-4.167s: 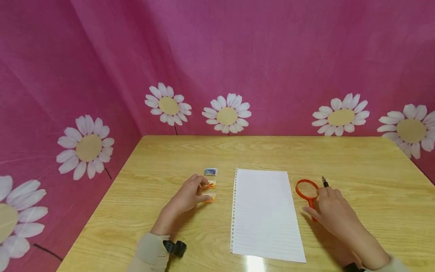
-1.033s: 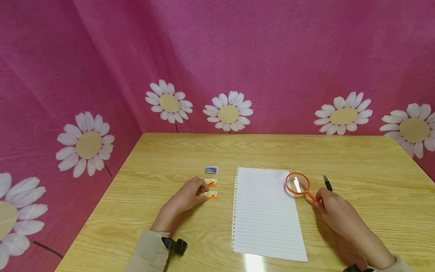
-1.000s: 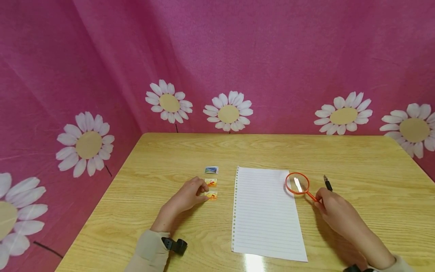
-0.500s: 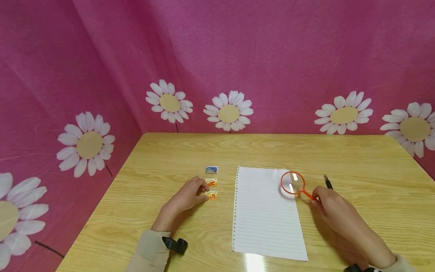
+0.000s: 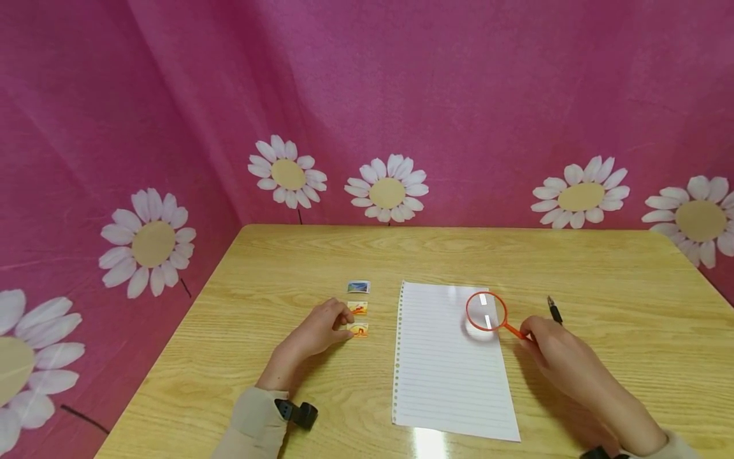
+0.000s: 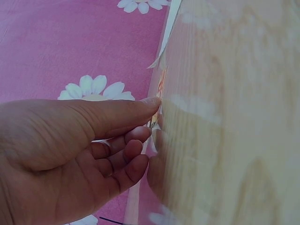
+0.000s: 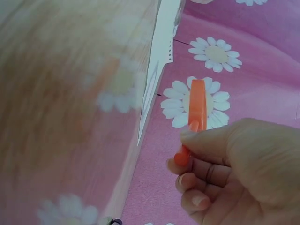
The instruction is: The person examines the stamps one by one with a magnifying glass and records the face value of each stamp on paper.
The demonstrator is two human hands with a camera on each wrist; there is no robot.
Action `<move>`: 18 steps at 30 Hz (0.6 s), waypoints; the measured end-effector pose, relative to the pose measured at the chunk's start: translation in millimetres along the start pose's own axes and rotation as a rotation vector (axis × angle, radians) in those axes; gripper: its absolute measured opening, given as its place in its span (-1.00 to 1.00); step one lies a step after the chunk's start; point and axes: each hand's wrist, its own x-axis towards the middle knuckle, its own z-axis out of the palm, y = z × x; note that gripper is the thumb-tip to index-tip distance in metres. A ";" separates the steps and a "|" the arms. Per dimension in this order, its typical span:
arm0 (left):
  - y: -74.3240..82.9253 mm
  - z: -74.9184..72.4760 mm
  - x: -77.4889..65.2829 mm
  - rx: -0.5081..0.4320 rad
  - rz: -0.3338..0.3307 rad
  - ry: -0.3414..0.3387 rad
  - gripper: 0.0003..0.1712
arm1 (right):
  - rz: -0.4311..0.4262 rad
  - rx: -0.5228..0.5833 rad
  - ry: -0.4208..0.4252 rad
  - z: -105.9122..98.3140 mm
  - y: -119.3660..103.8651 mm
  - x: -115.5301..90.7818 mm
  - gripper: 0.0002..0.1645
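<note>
Pinching magnifying glass (image 5: 492, 315) in right hand (image 5: 557, 352), over paper (image 5: 450, 376) edge to its left.
Could tilt it by loosening; could skew cards (image 5: 361, 329) right of loosely bent left hand (image 5: 316, 328) by nudging.

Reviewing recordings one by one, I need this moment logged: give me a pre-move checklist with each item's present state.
1. Magnifying glass held in right hand: ok, fingers grip its handle.
2. Blue card unobstructed: ok.
3. Middle yellow card and near yellow card uncovered: not ok, left hand overlaps both.
4. Lens over a card: not ok, in the head view it overlaps the paper's right edge.
5. Pen clear of right hand: cannot tell, they nearly meet in that view.
</note>
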 end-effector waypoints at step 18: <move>-0.3 0.1 0.8 0.009 -0.003 -0.008 -0.81 | -0.100 0.002 0.018 1.1 -12.0 7.6 -0.60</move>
